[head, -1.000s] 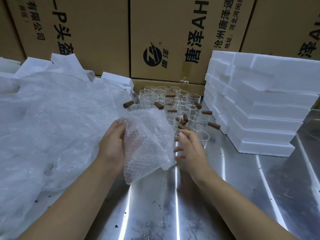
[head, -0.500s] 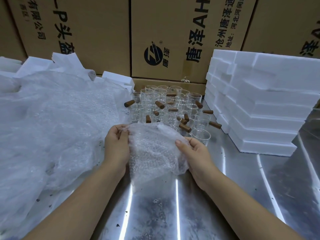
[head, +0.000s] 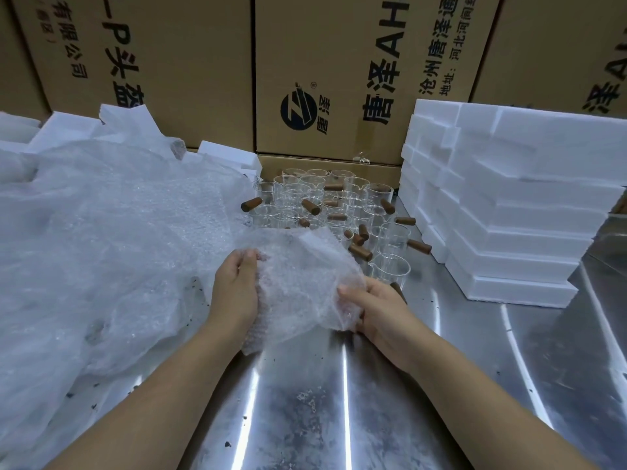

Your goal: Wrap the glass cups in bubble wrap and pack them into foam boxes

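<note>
L hand (head: 234,293) & R hand (head: 376,308) grip bubble wrap (head: 302,273) (glass cups (head: 390,268) behind, foam boxes (head: 509,232) stacked).

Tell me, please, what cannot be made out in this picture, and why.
Head view:
- Whether a cup lies inside the bubble wrap sheet: its cloudy folds hide this.
- Fingers of the right hand: tucked under the sheet; the left hand grips its other edge.
- Glass cups: the front ones sit partly behind the sheet.
- Print on the cardboard carton: cut off by the top edge.
</note>
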